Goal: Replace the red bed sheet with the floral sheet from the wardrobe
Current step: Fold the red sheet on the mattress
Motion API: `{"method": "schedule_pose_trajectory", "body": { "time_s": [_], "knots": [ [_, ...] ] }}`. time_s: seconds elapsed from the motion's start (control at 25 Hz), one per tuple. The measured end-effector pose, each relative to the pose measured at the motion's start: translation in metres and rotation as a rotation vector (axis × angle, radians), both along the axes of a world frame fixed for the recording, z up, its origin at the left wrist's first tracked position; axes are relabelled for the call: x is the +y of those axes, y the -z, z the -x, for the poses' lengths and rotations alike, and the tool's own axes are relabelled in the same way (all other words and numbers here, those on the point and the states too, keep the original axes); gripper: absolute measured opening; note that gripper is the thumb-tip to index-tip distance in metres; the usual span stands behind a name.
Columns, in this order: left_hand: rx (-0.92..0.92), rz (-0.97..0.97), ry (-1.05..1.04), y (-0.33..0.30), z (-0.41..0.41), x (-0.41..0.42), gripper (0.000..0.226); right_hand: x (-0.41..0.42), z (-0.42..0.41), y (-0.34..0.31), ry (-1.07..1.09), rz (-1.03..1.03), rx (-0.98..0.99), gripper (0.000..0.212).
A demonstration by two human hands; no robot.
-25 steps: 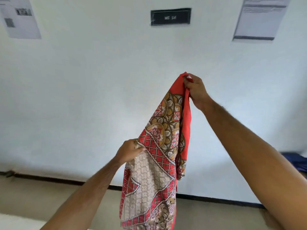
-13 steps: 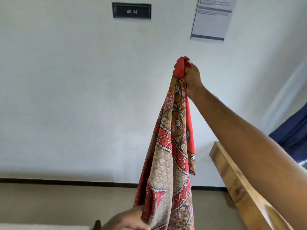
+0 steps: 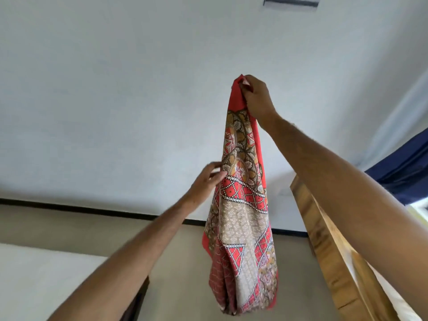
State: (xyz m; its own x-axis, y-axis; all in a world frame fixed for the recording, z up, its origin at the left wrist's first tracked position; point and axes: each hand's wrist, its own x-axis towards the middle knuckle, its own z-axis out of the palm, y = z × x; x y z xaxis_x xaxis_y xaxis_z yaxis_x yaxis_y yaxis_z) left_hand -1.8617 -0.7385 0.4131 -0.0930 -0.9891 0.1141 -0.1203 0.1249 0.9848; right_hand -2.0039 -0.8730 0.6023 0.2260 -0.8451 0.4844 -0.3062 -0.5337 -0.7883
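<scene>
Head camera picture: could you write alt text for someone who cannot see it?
A person's right hand holds a red patterned sheet up by its top against a white wall, while the left hand pinches its edge lower down. A wooden frame stands at right.

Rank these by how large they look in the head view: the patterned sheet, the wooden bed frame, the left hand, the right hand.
1. Patterned sheet
2. Wooden bed frame, partly hidden by the arm
3. Right hand and left hand: look alike, so unranked.
</scene>
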Motion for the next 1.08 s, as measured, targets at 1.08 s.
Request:
{"method": "schedule_pose_trajectory", "body": {
  "time_s": [1.08],
  "knots": [
    [-0.875, 0.069, 0.106, 0.035, -0.072, -0.043, 0.028, -0.021, 0.116, 0.098, 0.287, -0.243, -0.439, 0.021]
  ]
}}
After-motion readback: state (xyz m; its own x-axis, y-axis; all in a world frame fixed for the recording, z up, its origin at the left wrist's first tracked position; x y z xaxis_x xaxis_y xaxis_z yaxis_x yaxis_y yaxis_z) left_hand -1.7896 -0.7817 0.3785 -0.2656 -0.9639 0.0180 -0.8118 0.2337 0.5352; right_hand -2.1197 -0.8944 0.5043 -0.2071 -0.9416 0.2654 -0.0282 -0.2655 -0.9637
